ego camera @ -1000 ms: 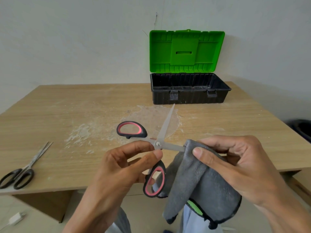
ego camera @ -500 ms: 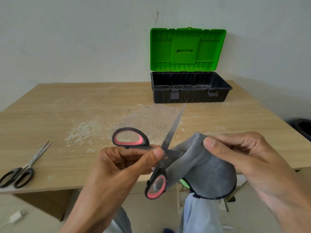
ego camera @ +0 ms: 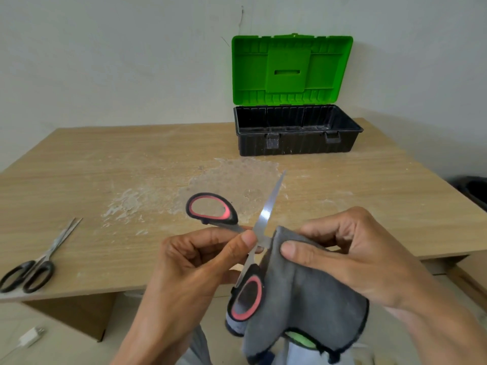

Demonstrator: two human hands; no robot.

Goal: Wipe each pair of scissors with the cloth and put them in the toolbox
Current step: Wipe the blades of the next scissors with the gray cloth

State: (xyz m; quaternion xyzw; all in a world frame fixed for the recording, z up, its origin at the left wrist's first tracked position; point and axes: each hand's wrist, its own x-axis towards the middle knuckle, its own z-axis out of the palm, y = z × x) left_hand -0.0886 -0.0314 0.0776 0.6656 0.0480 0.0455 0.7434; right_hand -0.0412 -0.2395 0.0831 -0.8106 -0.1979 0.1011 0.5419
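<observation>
My left hand (ego camera: 195, 262) pinches the red-and-black scissors (ego camera: 266, 214) at the pivot, held above the table's front edge with the blades spread wide. One blade points up and away; the other is hidden inside the grey cloth (ego camera: 311, 296). My right hand (ego camera: 350, 248) grips the cloth, folded around that blade close to the pivot. A second pair, black-handled scissors (ego camera: 34, 267), lies closed near the table's left front corner. The toolbox (ego camera: 297, 143), black with its green lid standing open, sits at the back of the table; I see nothing inside it.
The wooden table (ego camera: 131, 175) has a whitish dusty smear in its middle. A white charger plug (ego camera: 31, 337) lies on the floor at the lower left. A dark bin (ego camera: 477, 191) stands past the table's right edge.
My right hand has slid the cloth along the hidden blade toward the pivot. The scissors tilted a little, the free blade now more upright. The view has shifted slightly.
</observation>
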